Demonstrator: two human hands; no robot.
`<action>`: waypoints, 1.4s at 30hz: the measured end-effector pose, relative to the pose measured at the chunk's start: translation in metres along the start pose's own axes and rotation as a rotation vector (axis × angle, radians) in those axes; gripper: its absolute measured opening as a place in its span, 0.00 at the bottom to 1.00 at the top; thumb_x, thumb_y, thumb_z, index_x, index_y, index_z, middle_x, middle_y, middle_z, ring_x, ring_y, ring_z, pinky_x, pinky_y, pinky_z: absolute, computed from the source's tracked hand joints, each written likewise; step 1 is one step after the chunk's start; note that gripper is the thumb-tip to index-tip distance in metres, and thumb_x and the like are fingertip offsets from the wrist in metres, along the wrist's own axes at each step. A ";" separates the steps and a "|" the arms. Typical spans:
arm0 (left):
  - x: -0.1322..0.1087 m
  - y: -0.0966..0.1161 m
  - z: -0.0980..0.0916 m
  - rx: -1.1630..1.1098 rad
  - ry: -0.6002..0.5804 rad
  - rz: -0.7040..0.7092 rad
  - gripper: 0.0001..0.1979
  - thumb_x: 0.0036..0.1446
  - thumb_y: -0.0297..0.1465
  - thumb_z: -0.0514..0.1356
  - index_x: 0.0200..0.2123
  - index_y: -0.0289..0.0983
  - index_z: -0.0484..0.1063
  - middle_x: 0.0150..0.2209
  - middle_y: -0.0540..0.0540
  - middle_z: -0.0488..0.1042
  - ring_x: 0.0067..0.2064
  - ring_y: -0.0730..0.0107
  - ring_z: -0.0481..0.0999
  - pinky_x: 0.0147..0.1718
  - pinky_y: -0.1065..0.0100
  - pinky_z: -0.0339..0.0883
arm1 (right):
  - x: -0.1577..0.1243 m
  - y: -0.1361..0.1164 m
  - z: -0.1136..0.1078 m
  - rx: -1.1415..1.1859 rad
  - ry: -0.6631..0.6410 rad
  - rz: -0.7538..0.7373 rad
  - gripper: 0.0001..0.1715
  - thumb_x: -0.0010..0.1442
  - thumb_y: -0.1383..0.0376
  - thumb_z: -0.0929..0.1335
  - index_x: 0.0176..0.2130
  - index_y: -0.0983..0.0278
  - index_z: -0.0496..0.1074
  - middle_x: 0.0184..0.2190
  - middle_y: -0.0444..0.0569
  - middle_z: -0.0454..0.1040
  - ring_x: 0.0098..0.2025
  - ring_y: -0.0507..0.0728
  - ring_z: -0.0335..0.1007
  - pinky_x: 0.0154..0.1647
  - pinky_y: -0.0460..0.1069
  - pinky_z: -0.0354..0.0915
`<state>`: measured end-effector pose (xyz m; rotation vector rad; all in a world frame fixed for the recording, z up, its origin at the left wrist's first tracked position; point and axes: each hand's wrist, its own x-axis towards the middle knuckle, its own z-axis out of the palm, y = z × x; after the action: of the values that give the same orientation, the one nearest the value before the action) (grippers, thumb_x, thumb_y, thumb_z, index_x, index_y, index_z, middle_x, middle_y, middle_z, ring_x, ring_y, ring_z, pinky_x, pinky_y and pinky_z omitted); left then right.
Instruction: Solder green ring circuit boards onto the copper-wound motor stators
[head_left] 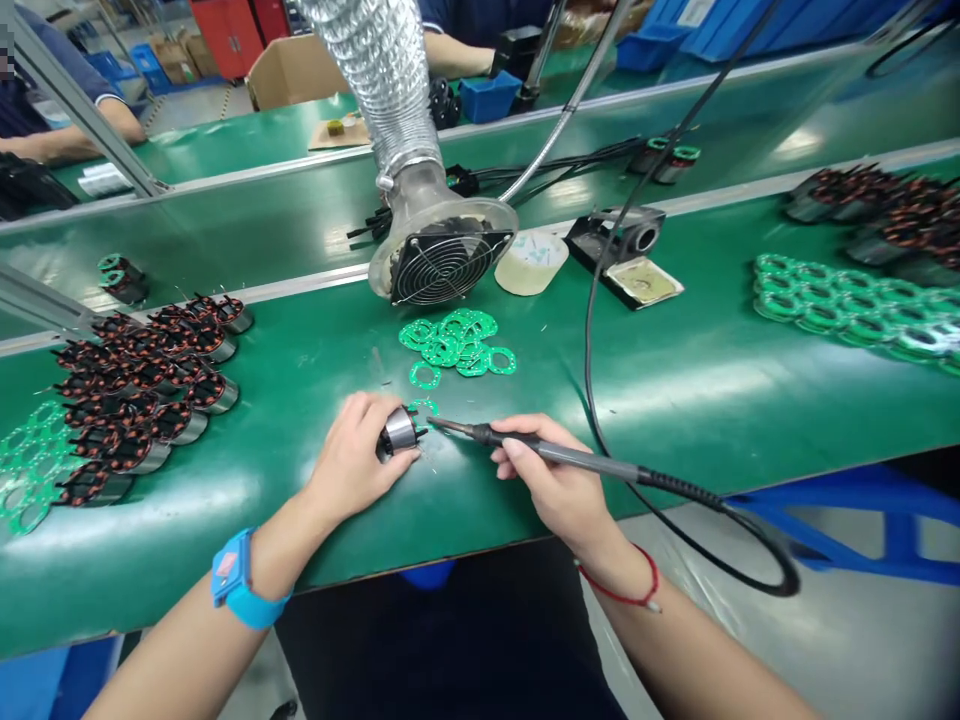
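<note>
My left hand (360, 450) is closed around a motor stator (400, 430) with a silvery metal rim, tipped on its side on the green bench. Its pin end faces right. In my right hand (551, 475) is a soldering iron (570, 457), gripped like a pen, its tip pointing left close to the stator's pins. Whether the tip touches them I cannot tell. Just behind the stator lies a green ring-shaped circuit board (425, 407), partly hidden. Farther back is a loose pile of similar boards (457, 338).
Rows of wound stators (150, 390) stand at left beside more green boards (34, 460). A fume extractor (446, 260) hangs over the bench. Behind are a solder roll (531, 262) and an iron stand (626, 250). Stacked boards (847, 305) lie right. The iron's cable (592, 370) loops at right.
</note>
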<state>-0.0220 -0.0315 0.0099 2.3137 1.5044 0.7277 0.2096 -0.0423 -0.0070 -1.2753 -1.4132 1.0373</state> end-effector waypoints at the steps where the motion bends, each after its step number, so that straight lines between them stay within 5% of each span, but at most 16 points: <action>1: 0.000 0.000 0.000 0.011 0.006 0.011 0.20 0.53 0.32 0.63 0.48 0.39 0.63 0.43 0.42 0.68 0.45 0.59 0.68 0.44 0.58 0.66 | 0.000 -0.001 0.000 0.021 0.016 0.016 0.11 0.58 0.59 0.67 0.36 0.64 0.72 0.21 0.43 0.74 0.19 0.50 0.70 0.21 0.46 0.68; 11: 0.000 -0.001 0.001 0.062 0.018 0.044 0.21 0.54 0.33 0.63 0.49 0.37 0.63 0.44 0.41 0.69 0.46 0.58 0.68 0.45 0.56 0.67 | 0.003 -0.007 -0.005 0.035 -0.067 0.074 0.10 0.57 0.62 0.66 0.36 0.64 0.73 0.21 0.44 0.74 0.20 0.50 0.70 0.22 0.46 0.67; 42: 0.002 0.000 0.001 0.093 0.049 0.047 0.20 0.53 0.33 0.64 0.48 0.36 0.63 0.43 0.40 0.68 0.45 0.58 0.68 0.43 0.58 0.68 | -0.003 0.004 -0.007 -0.048 -0.108 -0.064 0.08 0.58 0.65 0.66 0.39 0.60 0.74 0.24 0.43 0.74 0.23 0.52 0.70 0.26 0.47 0.67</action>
<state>-0.0207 -0.0300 0.0101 2.4233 1.5412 0.7469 0.2176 -0.0444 -0.0095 -1.2156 -1.5588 1.0478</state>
